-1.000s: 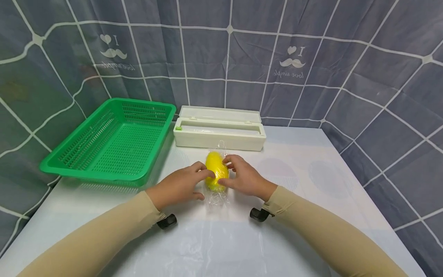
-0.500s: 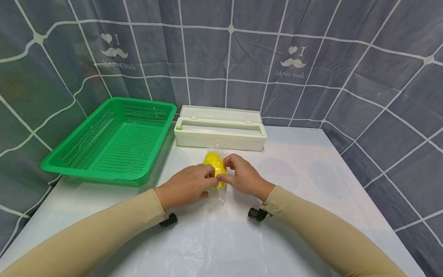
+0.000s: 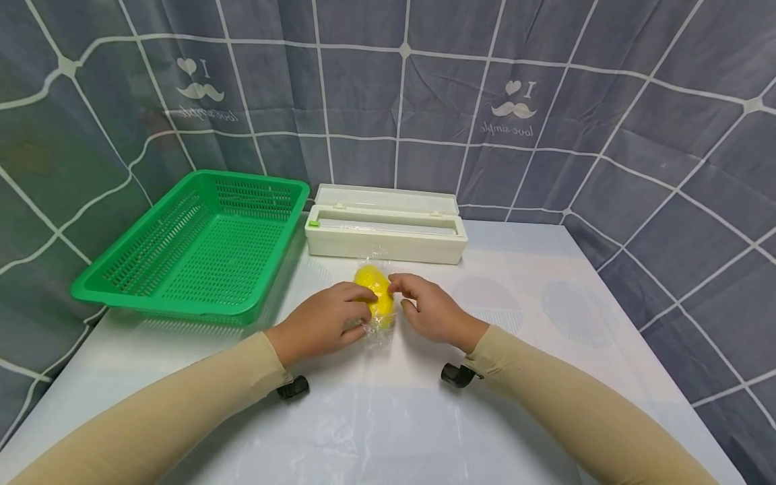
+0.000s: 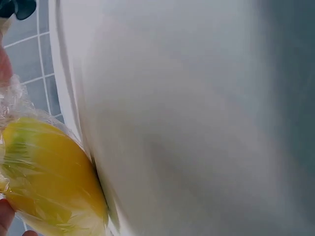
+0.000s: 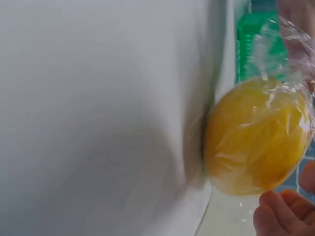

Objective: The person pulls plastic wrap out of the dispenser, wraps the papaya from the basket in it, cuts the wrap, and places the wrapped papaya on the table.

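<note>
A yellow mango (image 3: 377,291), wrapped in clear cling film, lies on the table in the middle of the head view. Loose crumpled film (image 3: 380,335) sticks out at its near end, and more stands at its far end. From the left, my left hand (image 3: 327,316) holds it, fingers bent over its side and thumb near the close end. On the other side my right hand (image 3: 433,310) has its fingertips at the mango's edge, its thumb apart. The wrist views show the film-covered mango (image 4: 54,177) close up, with fingertips (image 5: 275,211) by its end in the right one.
Behind the mango stands a long white cling film box (image 3: 384,242), lid raised, with a roll inside and a green slider. A green plastic basket (image 3: 267,269) is at the left. A tiled-pattern curtain (image 3: 436,101) hangs round the white table (image 3: 515,269).
The mango has shifted slightly left and tilted. My left fingers curled over it and then spread a little. My right thumb has drawn back from the mango to the right.
</note>
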Tool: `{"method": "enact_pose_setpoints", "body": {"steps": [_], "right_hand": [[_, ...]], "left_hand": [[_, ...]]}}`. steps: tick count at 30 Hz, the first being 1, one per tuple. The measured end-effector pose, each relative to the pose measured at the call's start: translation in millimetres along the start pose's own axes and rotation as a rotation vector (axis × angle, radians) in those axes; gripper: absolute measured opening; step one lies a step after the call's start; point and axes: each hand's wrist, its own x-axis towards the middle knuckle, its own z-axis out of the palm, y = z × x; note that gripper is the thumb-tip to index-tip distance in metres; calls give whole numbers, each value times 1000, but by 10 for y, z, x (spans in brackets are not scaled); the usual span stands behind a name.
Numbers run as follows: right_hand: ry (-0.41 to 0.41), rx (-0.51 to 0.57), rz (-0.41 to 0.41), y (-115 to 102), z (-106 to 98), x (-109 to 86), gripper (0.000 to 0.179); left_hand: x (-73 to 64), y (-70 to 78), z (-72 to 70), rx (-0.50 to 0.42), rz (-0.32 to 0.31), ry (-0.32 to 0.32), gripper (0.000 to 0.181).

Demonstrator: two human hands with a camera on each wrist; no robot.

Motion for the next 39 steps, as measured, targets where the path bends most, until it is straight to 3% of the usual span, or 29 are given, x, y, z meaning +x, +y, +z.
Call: {"method": "enact_pose_setpoints", "body": {"steps": [3, 6, 11, 13, 16, 22, 24, 27, 30, 35, 39], "right_hand": [[-55, -115, -71, 10, -2, -41, 33], [-79, -194, -138, 3, 23, -76, 57], [4, -317, -223, -33, 102, -82, 82], [57, -373, -254, -49, 135, -67, 77], [123, -404, -288, -67, 166, -48, 56], [170, -299, -300, -80, 134, -40, 17], [157, -250, -280, -74, 120, -39, 16], [124, -198, -244, -74, 120, -38, 37], [109, -243, -230, -84, 155, -25, 52], [181, -387, -292, -122, 219, 0, 27], [165, -289, -294, -140, 193, -7, 12]], "left_hand": [[6, -9, 3, -73, -70, 7, 6], [12, -19, 9, -149, -129, 18, 8], [32, -29, 22, -210, -189, 41, 12], [38, -30, 28, -220, -203, 51, 14], [39, -36, 41, -227, -208, 68, 18], [40, -46, 53, -217, -192, 88, 18], [41, -46, 51, -216, -189, 94, 17], [38, -42, 47, -214, -188, 107, 15], [35, -35, 44, -218, -188, 121, 14], [47, -29, 58, -226, -195, 129, 14], [51, -32, 64, -234, -202, 135, 4]]}}
